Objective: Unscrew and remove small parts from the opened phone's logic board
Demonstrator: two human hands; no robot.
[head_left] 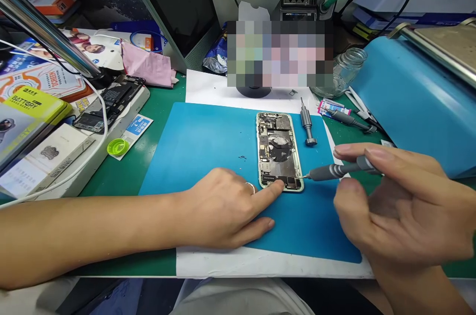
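An opened phone [278, 150] with its boards and parts bare lies on a blue mat [208, 141]. My left hand [226, 206] rests on the mat, a ring on one finger, its index fingertip pressing the phone's near end. My right hand [394, 201] pinches a grey screwdriver [334, 171] held sideways, its tip touching the phone's lower right edge. A second grey screwdriver [307, 127] lies on the mat just right of the phone.
A dark tablet [178, 7] leans at the back. A dismantled phone [107, 104] on a white box, a green cap [117, 146], a yellow battery box [31, 101], a glass jar [344, 69] and a blue machine [412, 101] ring the mat.
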